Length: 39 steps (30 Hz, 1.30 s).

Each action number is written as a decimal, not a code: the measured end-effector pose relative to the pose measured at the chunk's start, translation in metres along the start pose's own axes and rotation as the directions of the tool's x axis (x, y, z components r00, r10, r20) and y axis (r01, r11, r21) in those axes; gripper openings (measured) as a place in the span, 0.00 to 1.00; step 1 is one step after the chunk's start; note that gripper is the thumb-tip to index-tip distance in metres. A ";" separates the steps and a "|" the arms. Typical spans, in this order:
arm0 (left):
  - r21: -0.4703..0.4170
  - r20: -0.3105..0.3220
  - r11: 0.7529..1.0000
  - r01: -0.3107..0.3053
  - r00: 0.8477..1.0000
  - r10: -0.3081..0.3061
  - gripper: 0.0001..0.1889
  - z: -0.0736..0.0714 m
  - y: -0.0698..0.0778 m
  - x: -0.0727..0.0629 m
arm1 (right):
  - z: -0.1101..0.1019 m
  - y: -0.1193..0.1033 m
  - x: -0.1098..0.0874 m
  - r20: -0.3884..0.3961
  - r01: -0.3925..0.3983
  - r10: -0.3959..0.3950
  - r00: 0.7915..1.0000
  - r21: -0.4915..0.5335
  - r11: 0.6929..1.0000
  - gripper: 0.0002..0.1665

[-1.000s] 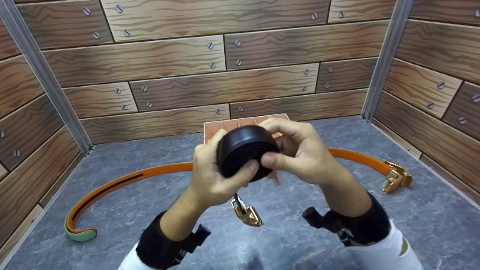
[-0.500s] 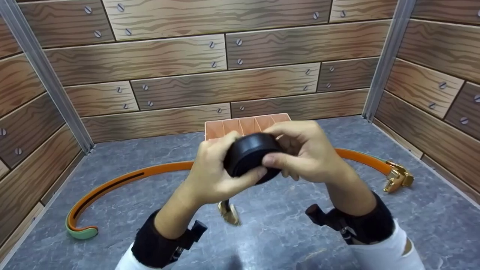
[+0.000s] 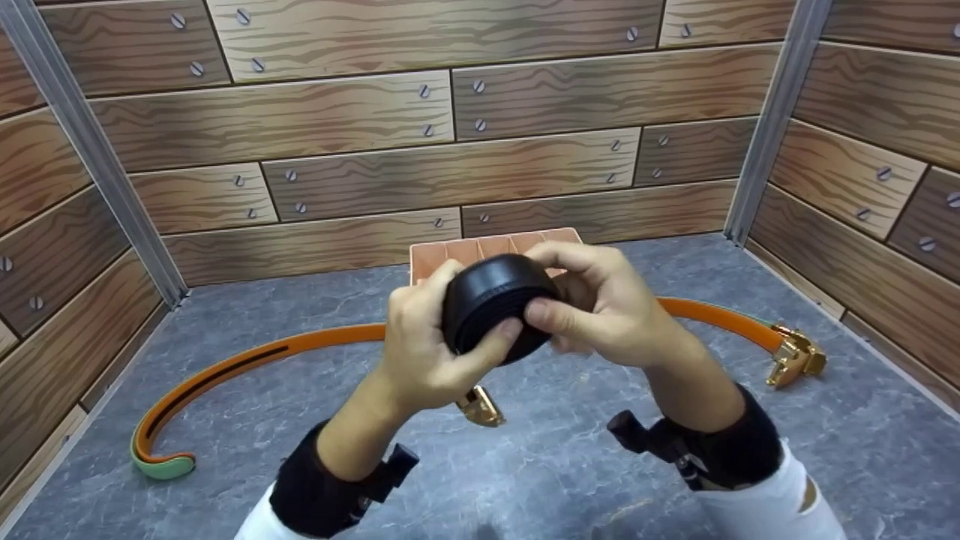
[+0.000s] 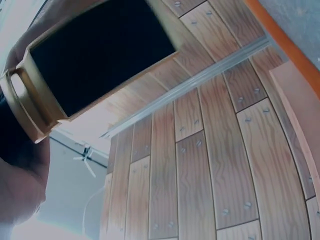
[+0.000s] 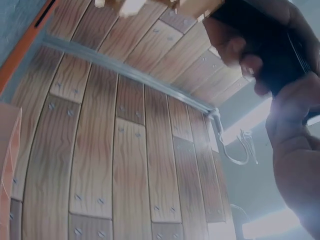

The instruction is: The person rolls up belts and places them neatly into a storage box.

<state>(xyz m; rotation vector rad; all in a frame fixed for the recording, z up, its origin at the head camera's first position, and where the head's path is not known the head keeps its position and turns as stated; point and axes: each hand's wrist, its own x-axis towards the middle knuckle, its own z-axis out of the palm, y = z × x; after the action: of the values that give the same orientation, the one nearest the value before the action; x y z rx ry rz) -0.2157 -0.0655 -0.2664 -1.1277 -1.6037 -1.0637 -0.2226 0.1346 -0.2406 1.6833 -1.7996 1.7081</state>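
Both hands hold a coiled black belt (image 3: 501, 289) up in front of the body, its rolled edge partly facing the head camera. My left hand (image 3: 427, 349) grips the coil from the left, thumb across its rolled side. From the right, my right hand (image 3: 600, 307) pinches it, thumb on the near edge and fingers behind. A gold belt buckle (image 3: 481, 407) hangs below the left hand in the head view. Up close in the left wrist view, the buckle (image 4: 37, 100) shows a gold frame around a dark panel. The right wrist view has the black belt (image 5: 280, 50) between the fingers.
Behind the hands, an orange belt with green backing (image 3: 247, 367) curves across the grey tabletop (image 3: 300, 465). Its gold buckle (image 3: 796, 358) lies at the right. A pink divided box (image 3: 431, 259) stands at the back, partly covered by the hands. Wood-patterned walls (image 3: 360, 180) enclose the table.
The coil tipped flatter and dipped half a second ago, then came back up. The hanging buckle swung left and then back right, now higher than at first. Both hands keep their hold.
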 end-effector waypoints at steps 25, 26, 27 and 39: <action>-0.158 0.071 0.966 0.207 0.978 -0.198 0.25 0.004 0.001 0.004 | 0.000 0.001 0.002 -0.084 -0.009 0.015 0.996 0.076 0.997 0.24; -0.189 0.061 0.957 0.220 0.975 -0.212 0.25 0.005 0.001 0.004 | 0.001 0.001 0.002 -0.078 -0.015 0.022 0.997 0.087 0.996 0.25; -0.223 0.053 0.946 0.233 0.972 -0.227 0.26 0.006 0.002 0.003 | 0.001 0.001 0.003 -0.076 -0.024 0.031 0.997 0.094 0.995 0.25; -0.404 -0.156 0.900 0.165 0.957 -0.245 0.21 0.018 0.000 -0.002 | 0.012 0.003 0.006 -0.055 -0.038 0.053 0.997 0.243 0.969 0.24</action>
<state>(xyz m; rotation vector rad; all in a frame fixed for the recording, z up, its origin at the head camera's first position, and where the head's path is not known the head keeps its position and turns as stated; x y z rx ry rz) -0.2191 -0.0486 -0.2725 -1.0712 -1.4058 -1.6390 -0.2206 0.1217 -0.2423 1.6660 -1.6729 2.0476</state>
